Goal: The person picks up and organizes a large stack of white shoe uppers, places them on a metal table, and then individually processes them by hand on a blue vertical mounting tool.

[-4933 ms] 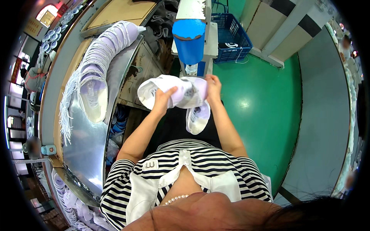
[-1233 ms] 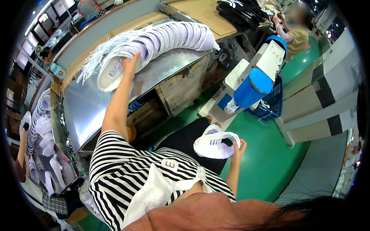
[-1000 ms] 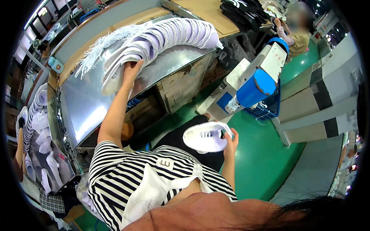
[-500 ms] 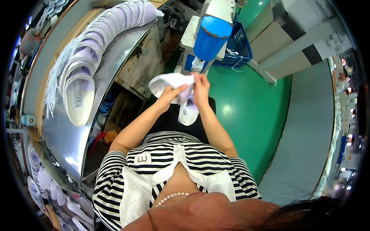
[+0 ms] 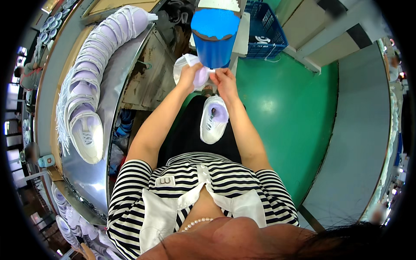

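My left hand (image 5: 189,77) is closed round a white and lavender shoe upper (image 5: 180,73), held just below the blue cylindrical head of a machine (image 5: 216,47). Close beside it, the thumb and fingers of my right hand (image 5: 225,83) are pinched together at the heel end of the same upper, under the machine head's lower edge. What the machine does to the upper there is hidden by the head and my fingers. On my lap, below my right hand, rests a second shoe upper (image 5: 214,123), white with a lavender lining, its opening facing up.
A curved row of nested white and lavender shoe uppers (image 5: 89,82) stands on a metal-topped table (image 5: 97,175) at my left, with white laces hanging beside it. More uppers (image 5: 71,221) lie at the lower left. Behind the machine, a blue plastic basket (image 5: 266,32) sits on the green floor.
Both hands have brought the upper forward to the machine head. The second upper, partly covered by the hands before, now shows fully on my lap. The view has shifted slightly.
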### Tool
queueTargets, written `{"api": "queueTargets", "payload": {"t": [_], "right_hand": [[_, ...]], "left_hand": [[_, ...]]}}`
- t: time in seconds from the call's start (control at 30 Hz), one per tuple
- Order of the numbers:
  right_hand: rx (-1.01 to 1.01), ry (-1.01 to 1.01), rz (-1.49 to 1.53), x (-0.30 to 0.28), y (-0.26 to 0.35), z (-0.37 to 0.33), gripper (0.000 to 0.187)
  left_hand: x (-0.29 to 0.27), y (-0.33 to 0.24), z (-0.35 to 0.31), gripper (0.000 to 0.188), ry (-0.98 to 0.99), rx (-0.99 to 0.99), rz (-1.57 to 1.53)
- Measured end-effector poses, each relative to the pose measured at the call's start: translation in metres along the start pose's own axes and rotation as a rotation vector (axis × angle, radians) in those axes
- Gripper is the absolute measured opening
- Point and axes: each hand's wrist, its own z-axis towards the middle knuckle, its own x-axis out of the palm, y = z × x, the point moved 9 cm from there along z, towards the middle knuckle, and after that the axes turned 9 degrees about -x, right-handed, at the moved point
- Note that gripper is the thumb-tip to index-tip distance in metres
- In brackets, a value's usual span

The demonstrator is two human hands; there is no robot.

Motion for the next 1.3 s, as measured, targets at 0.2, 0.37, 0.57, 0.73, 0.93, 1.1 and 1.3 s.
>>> {"api": "queueTargets", "payload": {"t": [0.2, 0.37, 0.57, 0.73, 0.93, 1.1, 1.3], "right_hand": [[0.095, 0.042, -0.119, -0.006, 0.003, 0.030, 0.003], [-0.084, 0.295, -1.068, -0.102, -0.011, 0.039, 0.024], [0.150, 0.811, -1.617, -0.158, -0.114, -0.001, 0.112], [0.044, 0.751, -1.547, -0.177, -0.130, 0.011, 0.075], [-0.350, 0.389, -1.582, -0.125, -0.022, -0.014, 0.076], [-0.622, 0.082, -1.550, -0.081, 0.075, -0.055, 0.068], [-0.909, -0.040, -1.358, -0.070, 0.107, -0.102, 0.057]], "left_hand": [[0.016, 0.038, 0.035, 0.026, 0.321, -0.520, -0.371], [-0.009, 0.020, -0.027, 0.027, -0.033, -0.375, -0.745], [-0.072, -0.031, -0.216, 0.028, -0.187, -0.044, -0.532], [-0.146, -0.080, -0.345, 0.030, -0.640, 0.397, -0.353], [-0.343, -0.107, -0.329, 0.044, -1.039, 0.731, -0.111], [-0.434, -0.174, -0.294, 0.061, -0.988, 0.905, 0.286], [-0.346, -0.124, -0.316, 0.052, -1.158, 0.901, 0.312]]}}
